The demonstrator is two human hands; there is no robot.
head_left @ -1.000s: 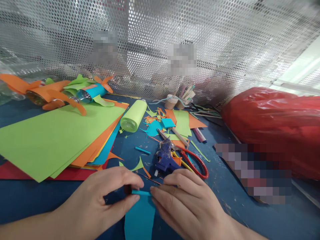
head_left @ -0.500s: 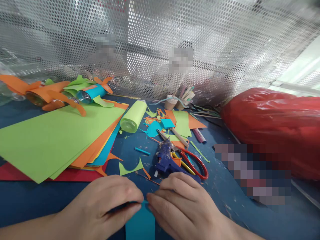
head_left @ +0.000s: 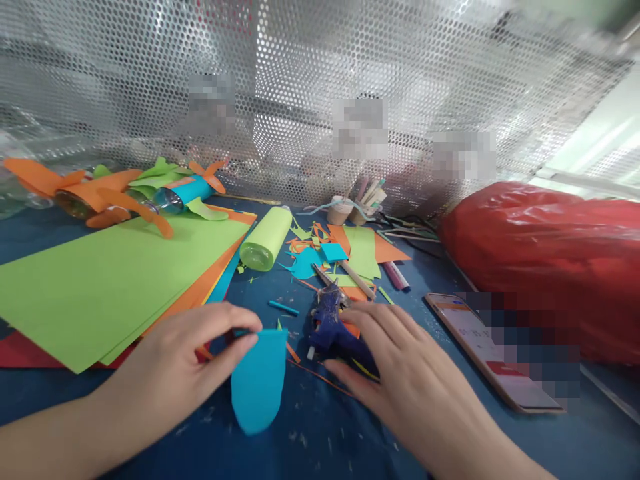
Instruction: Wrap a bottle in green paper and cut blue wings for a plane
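Observation:
A blue paper piece point(head_left: 258, 387) with a rounded lower end hangs from the fingertips of my left hand point(head_left: 200, 353), which pinches its straight top edge. My right hand point(head_left: 395, 367) is spread over the dark blue glue gun point(head_left: 327, 327), thumb and fingers apart around its handle; part of the handle is hidden under the hand. Whether the fingers touch the gun cannot be told. Scissors point(head_left: 325, 273) lie beside the gun, their red handles covered by my right hand. A small blue strip point(head_left: 284, 307) lies left of the gun.
Green, orange and blue paper sheets point(head_left: 115, 267) are stacked at left. Bottles wrapped in paper point(head_left: 267, 237) lie behind, near a perforated metal screen point(head_left: 300, 80). Paper scraps point(head_left: 305, 261), cups of sticks point(head_left: 340, 210), a phone point(head_left: 485, 347) and a red bag point(head_left: 545, 260) are also there.
My right hand has let go of the blue paper and moved right and up to the glue gun. My left hand has lifted the paper, whose rounded end now shows.

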